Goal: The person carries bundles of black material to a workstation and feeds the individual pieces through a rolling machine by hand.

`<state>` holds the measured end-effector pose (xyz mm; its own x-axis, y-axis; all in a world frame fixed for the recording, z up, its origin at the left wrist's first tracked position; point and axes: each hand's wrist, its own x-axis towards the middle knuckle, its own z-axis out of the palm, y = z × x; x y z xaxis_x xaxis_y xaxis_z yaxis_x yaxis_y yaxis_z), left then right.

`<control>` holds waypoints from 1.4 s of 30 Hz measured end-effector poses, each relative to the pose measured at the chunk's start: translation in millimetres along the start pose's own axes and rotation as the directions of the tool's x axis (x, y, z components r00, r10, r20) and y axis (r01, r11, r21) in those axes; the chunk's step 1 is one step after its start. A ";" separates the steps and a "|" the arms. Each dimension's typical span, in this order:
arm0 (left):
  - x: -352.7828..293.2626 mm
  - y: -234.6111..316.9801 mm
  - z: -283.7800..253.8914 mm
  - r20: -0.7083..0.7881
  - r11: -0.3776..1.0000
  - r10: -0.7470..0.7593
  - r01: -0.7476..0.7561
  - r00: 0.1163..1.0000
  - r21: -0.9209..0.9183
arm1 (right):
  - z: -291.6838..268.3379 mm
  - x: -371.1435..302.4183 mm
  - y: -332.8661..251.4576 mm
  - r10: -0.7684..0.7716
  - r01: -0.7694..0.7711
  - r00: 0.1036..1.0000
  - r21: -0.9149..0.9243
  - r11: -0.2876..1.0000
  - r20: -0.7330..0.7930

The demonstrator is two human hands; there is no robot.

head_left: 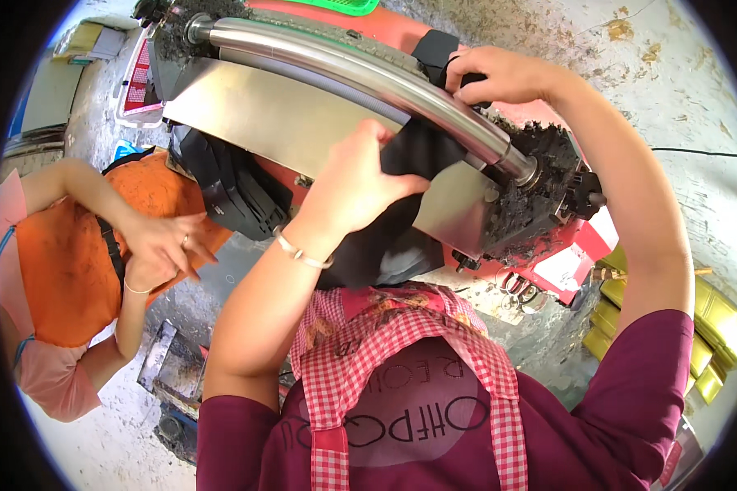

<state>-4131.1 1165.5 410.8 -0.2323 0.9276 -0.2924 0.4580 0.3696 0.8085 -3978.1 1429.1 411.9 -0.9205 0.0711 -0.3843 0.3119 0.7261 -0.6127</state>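
In front of a machine's shiny steel roller, my left hand pinches a soft black flat piece between thumb and fingers. The piece lies over the metal feed plate and runs up against the roller. Beyond the roller, my right hand is closed, its fingertips curled on a small black piece at the far side. Whether both black parts belong to one piece is hidden by the roller. More dark material lies in my lap below the left hand, partly covered.
Black crusted residue coats the machine's right end. A stack of black cut pieces hangs at the left near a co-worker's hands and orange apron. Yellow-green wrapped bundles lie at the right. A green tray sits behind.
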 end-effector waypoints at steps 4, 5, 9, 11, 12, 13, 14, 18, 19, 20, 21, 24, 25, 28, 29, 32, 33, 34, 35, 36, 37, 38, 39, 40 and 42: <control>-43.2 -43.7 -27.3 0.218 0.982 -0.014 0.054 0.976 -0.180 | 0.3 -5.9 11.4 0.220 -0.227 0.973 0.433 0.873 0.067; -56.3 -63.8 -21.3 0.249 0.955 -0.107 0.169 0.963 -0.243 | -2.2 -9.1 12.0 0.191 -0.165 0.981 0.597 0.785 0.020; -80.5 -92.3 34.1 0.014 0.943 0.096 -0.095 0.995 0.318 | -51.2 -31.5 2.1 0.248 -0.008 0.945 0.742 0.671 -0.213; -77.4 -101.7 61.5 0.025 0.831 0.161 -0.149 0.987 0.536 | -76.3 -54.1 -21.5 0.231 0.040 0.936 0.734 0.678 -0.264; -78.4 -108.5 64.1 0.024 0.829 0.165 -0.151 0.986 0.538 | -85.5 -59.4 -17.0 0.174 0.090 0.939 0.698 0.710 -0.298; -77.0 -114.7 64.9 0.090 0.849 0.282 -0.292 0.955 0.441 | -95.9 -66.3 -12.6 0.121 0.137 0.936 0.657 0.741 -0.331; -78.0 -116.4 61.4 0.141 0.847 0.392 -0.417 0.909 0.331 | -104.1 -69.0 -18.6 0.145 0.125 0.916 0.610 0.782 -0.374; -96.2 -80.1 22.4 0.284 0.802 0.502 -0.563 0.817 0.199 | -124.7 -84.7 -45.9 0.143 0.149 0.771 0.395 0.907 -0.620; -96.1 -66.6 13.6 0.284 0.802 0.503 -0.563 0.816 0.198 | -120.6 -82.3 -58.7 0.085 0.211 0.690 0.312 0.926 -0.719; -95.8 -52.0 5.7 0.259 0.844 0.470 -0.515 0.844 0.150 | -121.7 -82.6 -65.8 0.084 0.214 0.689 0.312 0.926 -0.720; -95.0 -41.7 0.6 0.236 0.879 0.434 -0.466 0.870 0.099 | -124.5 -83.8 -72.0 0.049 0.123 0.671 0.177 0.976 -0.740; -81.1 -32.3 -8.5 0.269 0.919 0.372 -0.393 0.888 0.024 | -126.8 -81.1 -64.0 -0.109 -0.011 0.666 -0.156 0.988 -0.738; -75.0 -31.6 -9.9 0.306 0.942 0.328 -0.333 0.894 -0.038 | -123.5 -75.8 -53.2 -0.215 -0.043 0.687 -0.335 0.941 -0.694; -62.0 -30.5 -14.8 0.209 0.985 0.017 0.020 0.978 -0.170 | -81.9 -28.1 -39.3 -0.227 -0.037 0.772 -0.399 0.916 -0.594; -49.9 -36.7 -13.3 0.146 0.978 0.006 0.025 0.989 -0.206 | -61.2 -15.3 -38.2 -0.202 -0.039 0.834 -0.419 0.907 -0.514; -9.7 -18.0 -11.0 0.146 1.000 -0.005 0.004 0.989 0.004 | -10.0 -1.8 -18.9 -0.121 0.048 0.973 -0.341 0.939 -0.197; -0.7 -13.9 -5.4 0.130 0.999 0.020 -0.026 0.991 0.045 | 0.2 0.5 -6.2 -0.218 0.172 0.970 -0.328 0.929 -0.108; 5.7 -12.5 -1.3 0.124 0.999 0.012 -0.018 0.992 0.044 | 0.2 0.7 -7.7 -0.225 0.181 0.969 -0.327 0.928 -0.102; 11.4 -11.7 4.3 0.053 0.999 0.034 -0.032 0.998 -0.033 | -0.3 -0.6 -9.9 -0.144 0.126 0.987 -0.196 0.972 -0.077; 11.6 -12.0 6.1 -0.022 0.993 0.049 -0.051 0.999 -0.107 | -0.1 -0.7 -12.0 -0.066 0.063 0.997 -0.064 0.996 -0.040; 9.3 -9.7 2.2 -0.022 0.993 0.047 -0.049 0.999 -0.109 | -1.2 -2.2 -7.5 -0.066 0.064 0.997 -0.064 0.996 -0.038; 1.2 -9.0 -8.2 0.044 0.997 0.052 -0.050 0.998 -0.053 | 0.4 -2.5 -1.9 0.031 -0.030 0.999 0.010 0.999 -0.029; -8.1 -11.8 -17.0 0.111 0.998 0.055 -0.055 0.992 0.004 | 2.3 -3.3 4.0 0.127 -0.125 0.992 0.083 0.989 -0.015; -19.7 -19.0 -25.3 0.146 0.988 0.096 -0.077 0.985 -0.130 | 4.8 -3.7 8.4 0.208 -0.206 0.978 0.159 0.966 0.004; -43.9 -53.3 -35.4 0.276 0.964 -0.014 0.087 0.961 -0.252 | -0.6 -11.2 16.3 0.199 -0.175 0.980 0.384 0.907 -0.024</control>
<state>-4175.7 1103.1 398.6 0.0070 0.9010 -0.4337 0.2048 0.4232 0.8826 -3962.9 1440.6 406.6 -0.8455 0.2307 -0.4816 0.5339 0.3834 -0.7536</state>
